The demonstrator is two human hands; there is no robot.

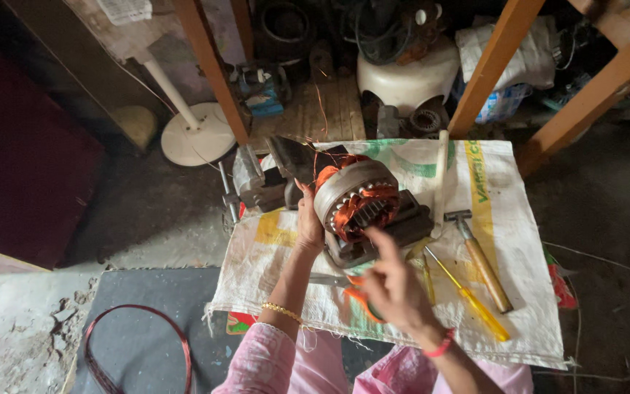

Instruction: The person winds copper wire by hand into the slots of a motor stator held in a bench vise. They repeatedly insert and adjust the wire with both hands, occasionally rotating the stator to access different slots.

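Person's 2 hands over sack-covered bench (519,241). Right hand (395,284), blurred, fingers loosely spread, holding nothing visible, above orange-handled scissors (355,295). Left hand (308,219) flat against motor stator (355,201), bracing it tilted on metal block. Beyond: yellow screwdriver (472,299), hammer (479,255), vise (257,182).

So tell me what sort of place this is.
Likely a small motor-repair workshop, worked at floor level. The left hand steadies a motor stator with copper windings on a woven sack, beside a hammer, a yellow screwdriver and a bench vise.
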